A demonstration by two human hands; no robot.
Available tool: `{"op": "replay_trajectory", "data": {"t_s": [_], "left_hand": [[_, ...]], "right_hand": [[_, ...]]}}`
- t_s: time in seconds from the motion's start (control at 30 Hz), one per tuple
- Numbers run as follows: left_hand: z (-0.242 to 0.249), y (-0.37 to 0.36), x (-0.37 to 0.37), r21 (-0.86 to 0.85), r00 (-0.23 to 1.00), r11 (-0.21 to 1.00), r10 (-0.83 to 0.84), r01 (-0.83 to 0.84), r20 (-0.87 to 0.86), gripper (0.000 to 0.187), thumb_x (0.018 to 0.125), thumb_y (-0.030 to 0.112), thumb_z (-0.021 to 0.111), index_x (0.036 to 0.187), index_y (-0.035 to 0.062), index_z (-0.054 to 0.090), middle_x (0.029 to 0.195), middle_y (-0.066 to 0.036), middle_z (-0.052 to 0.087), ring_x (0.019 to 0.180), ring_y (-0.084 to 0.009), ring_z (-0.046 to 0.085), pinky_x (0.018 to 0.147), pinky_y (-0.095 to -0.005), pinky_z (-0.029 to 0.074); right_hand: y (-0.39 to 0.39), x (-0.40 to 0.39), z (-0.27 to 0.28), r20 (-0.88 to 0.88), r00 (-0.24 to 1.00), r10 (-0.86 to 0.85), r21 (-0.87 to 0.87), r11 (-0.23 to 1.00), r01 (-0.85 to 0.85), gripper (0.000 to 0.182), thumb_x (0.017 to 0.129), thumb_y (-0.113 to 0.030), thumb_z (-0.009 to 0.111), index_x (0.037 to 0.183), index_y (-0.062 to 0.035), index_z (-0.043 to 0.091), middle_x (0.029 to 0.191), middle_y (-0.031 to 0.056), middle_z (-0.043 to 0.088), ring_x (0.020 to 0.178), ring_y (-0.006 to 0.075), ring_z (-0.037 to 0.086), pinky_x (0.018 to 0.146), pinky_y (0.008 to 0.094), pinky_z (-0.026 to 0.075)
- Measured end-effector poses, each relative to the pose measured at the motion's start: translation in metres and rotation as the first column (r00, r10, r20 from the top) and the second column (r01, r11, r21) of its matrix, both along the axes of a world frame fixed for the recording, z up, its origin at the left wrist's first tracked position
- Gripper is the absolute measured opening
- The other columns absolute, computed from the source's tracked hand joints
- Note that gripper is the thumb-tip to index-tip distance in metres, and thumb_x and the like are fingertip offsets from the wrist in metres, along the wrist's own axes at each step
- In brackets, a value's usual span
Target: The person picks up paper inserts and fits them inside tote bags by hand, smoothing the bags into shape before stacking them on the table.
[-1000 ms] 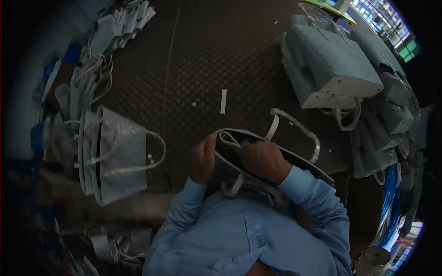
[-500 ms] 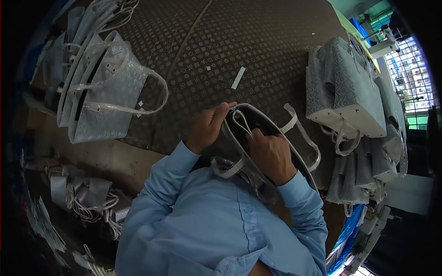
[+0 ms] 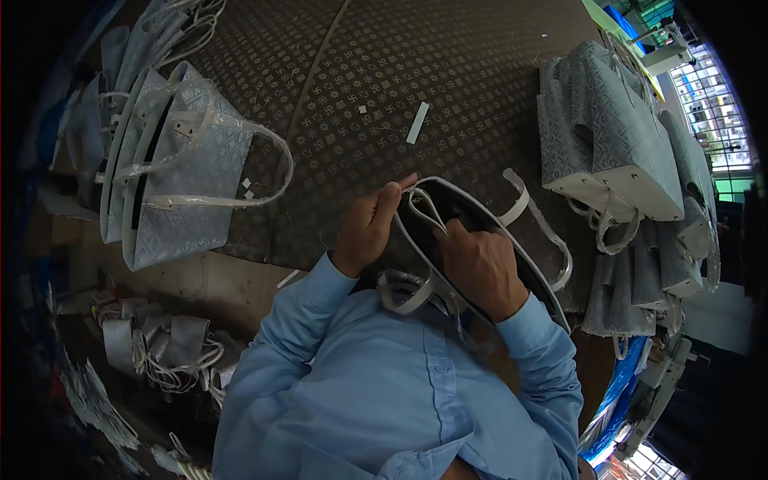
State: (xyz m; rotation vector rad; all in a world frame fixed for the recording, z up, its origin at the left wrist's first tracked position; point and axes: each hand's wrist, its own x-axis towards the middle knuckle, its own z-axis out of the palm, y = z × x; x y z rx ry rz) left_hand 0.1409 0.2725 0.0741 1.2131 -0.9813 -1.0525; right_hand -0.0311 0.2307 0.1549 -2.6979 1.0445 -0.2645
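A handbag with a white-edged rim and a dark inside lies open against my front, its mouth facing up. My left hand is closed on the far end of the rim, thumb along the edge. Reaching into the mouth, my right hand has its fingers curled at the end of a narrow white strap that loops inside the bag. What its fingertips touch deeper in is hidden. One plastic-wrapped handle hangs on the near side, another handle on the far side.
Grey patterned handbags stand at the left, and more grey bags lie stacked at the right. A white strip and small scraps lie on the brown patterned table cover. Grey pieces with cords sit lower left.
The view has shifted slightly. Both hands keep their places on the bag, the right still inside its mouth by the white strap. A white strip has come into view near my left sleeve.
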Motion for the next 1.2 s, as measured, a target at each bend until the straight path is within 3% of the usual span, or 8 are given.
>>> {"op": "replay_trajectory", "data": {"t_s": [0.17,0.23,0.37,0.57,0.63,0.73,0.93,1.2], "left_hand": [[-0.005,0.001,0.000,0.005,1.000,1.000,-0.010,0.010,-0.013,0.044,0.103,0.030,0.038,0.123,-0.0047,0.057,0.069,0.002,0.053,0.066,-0.0043,0.048,0.061,-0.0210,0.039],[0.003,0.001,0.000,-0.122,0.993,0.992,0.038,-0.024,0.114,0.040,0.102,0.025,0.040,0.121,-0.0060,0.057,0.097,-0.013,0.068,0.089,-0.0177,0.065,0.079,-0.0256,0.048],[0.016,0.004,0.010,-0.093,0.985,0.995,-0.032,0.049,0.170,0.037,0.100,0.021,0.041,0.120,-0.0066,0.057,0.119,-0.022,0.061,0.110,-0.0287,0.061,0.091,-0.0310,0.048],[0.034,0.009,0.018,0.042,0.945,0.993,-0.116,0.108,0.307,0.036,0.096,0.020,0.050,0.119,-0.0077,0.057,0.107,-0.023,0.065,0.091,-0.0292,0.068,0.077,-0.0320,0.053],[0.037,0.008,0.022,-0.126,0.847,0.983,-0.050,0.136,0.530,0.031,0.091,0.018,0.055,0.106,-0.0080,0.062,0.092,-0.023,0.067,0.074,-0.0326,0.067,0.064,-0.0354,0.053],[0.058,0.002,0.030,-0.001,0.714,0.966,-0.191,0.260,0.674,0.021,0.087,0.015,0.055,0.086,-0.0046,0.062,0.073,-0.021,0.062,0.061,-0.0358,0.061,0.054,-0.0407,0.048],[0.061,-0.015,0.034,0.015,0.682,0.939,-0.260,0.343,0.684,0.022,0.086,0.012,0.051,0.068,-0.0008,0.054,0.057,-0.021,0.051,0.052,-0.0372,0.055,0.049,-0.0449,0.041],[0.060,-0.006,0.020,-0.017,0.725,0.992,-0.079,0.124,0.684,0.020,0.088,0.009,0.051,0.083,-0.0032,0.065,0.062,-0.020,0.057,0.049,-0.0294,0.056,0.046,-0.0375,0.041]], "right_hand": [[0.000,0.002,-0.001,-0.016,1.000,-0.024,0.032,0.999,0.024,0.024,0.087,-0.018,0.061,0.069,-0.0048,0.051,0.046,0.0141,0.051,0.043,0.0322,0.055,0.043,0.0409,0.042],[-0.002,0.004,-0.001,-0.030,0.999,-0.021,0.023,0.999,0.021,0.024,0.087,-0.018,0.061,0.069,-0.0047,0.051,0.046,0.0143,0.051,0.043,0.0324,0.055,0.043,0.0409,0.042],[-0.002,0.004,-0.002,-0.022,0.999,-0.030,0.033,0.999,0.031,0.023,0.086,-0.016,0.061,0.069,-0.0043,0.051,0.046,0.0142,0.051,0.043,0.0328,0.055,0.045,0.0411,0.042],[-0.003,0.005,-0.004,0.005,1.000,-0.026,0.047,0.999,0.025,0.021,0.085,-0.015,0.062,0.071,-0.0042,0.050,0.048,0.0137,0.053,0.044,0.0325,0.055,0.046,0.0406,0.042],[-0.001,0.004,-0.006,0.014,1.000,-0.022,0.058,0.998,0.021,0.020,0.085,-0.015,0.061,0.072,-0.0043,0.050,0.048,0.0134,0.053,0.044,0.0320,0.055,0.046,0.0402,0.042],[0.001,0.004,-0.008,-0.023,1.000,0.007,0.044,0.999,-0.006,0.015,0.082,-0.013,0.057,0.071,-0.0057,0.049,0.048,0.0105,0.056,0.042,0.0282,0.057,0.048,0.0377,0.042],[0.000,0.001,-0.013,0.007,1.000,0.027,0.029,0.999,-0.027,0.011,0.078,-0.009,0.056,0.072,-0.0040,0.049,0.048,0.0110,0.056,0.043,0.0279,0.059,0.046,0.0354,0.044],[-0.009,-0.004,0.001,0.069,0.997,-0.030,0.299,0.954,0.008,0.034,0.080,-0.028,0.068,0.086,0.0002,0.051,0.071,0.0182,0.063,0.063,0.0320,0.064,0.057,0.0410,0.049]]}}
